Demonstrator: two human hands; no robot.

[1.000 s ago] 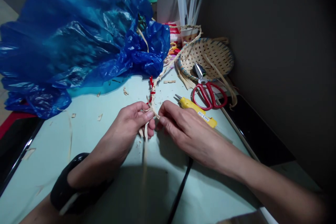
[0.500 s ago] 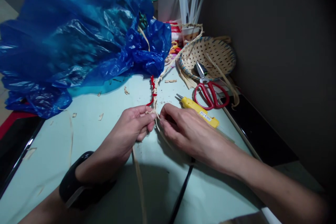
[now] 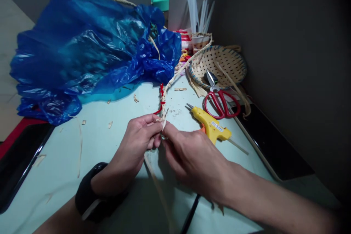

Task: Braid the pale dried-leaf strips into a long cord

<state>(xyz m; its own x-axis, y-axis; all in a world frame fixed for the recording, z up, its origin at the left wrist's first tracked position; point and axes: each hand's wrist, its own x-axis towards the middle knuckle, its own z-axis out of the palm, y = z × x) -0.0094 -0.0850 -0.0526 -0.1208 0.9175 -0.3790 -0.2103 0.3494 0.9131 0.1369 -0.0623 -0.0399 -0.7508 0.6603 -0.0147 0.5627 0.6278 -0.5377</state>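
A braided cord of pale plant fibre (image 3: 175, 76) runs from the basket side down to my fingers. My left hand (image 3: 142, 131) pinches its near end between thumb and forefinger. Close against it, my right hand (image 3: 189, 150) has its fingers closed at the loose strands under the braid; its fingertips are partly hidden. A red tie (image 3: 162, 103) wraps the braid just beyond my hands, with a red tail hanging to the left. One long flat strand (image 3: 156, 179) trails from below my left hand toward the near edge.
Right of my hands lie a yellow glue gun (image 3: 210, 122) and red-handled scissors (image 3: 222, 102), whose blades rest on a woven basket (image 3: 227, 62). A blue plastic bag (image 3: 90, 51) fills the back left. Dark flat devices lie at left (image 3: 24, 157) and right (image 3: 271, 139).
My right hand has moved in against the left and slightly down, uncovering more of the glue gun. The whole view has shifted a little. My left hand keeps its pinch.
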